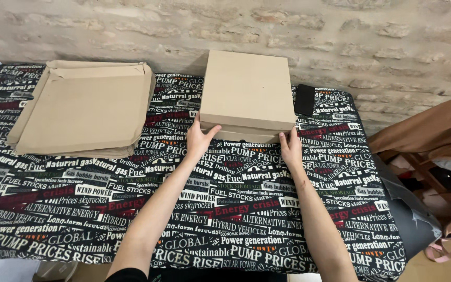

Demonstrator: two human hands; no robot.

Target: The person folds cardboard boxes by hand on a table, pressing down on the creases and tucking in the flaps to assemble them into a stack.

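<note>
Cardboard box is gripped at its near corners by left hand and right hand, fingers closed on it.

A home room: bare brick wall, cloth-covered table, wooden chair

Whitewashed rough brick wall right behind the table, which wears a black newsprint-pattern cloth. Wooden chair right of table, brown fabric draped over it.

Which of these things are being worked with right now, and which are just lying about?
In use: the closed cardboard box, with the left hand and right hand on its near corners.

Lying about: stack of flat cardboard sheets, small black object, printed tablecloth.
</note>
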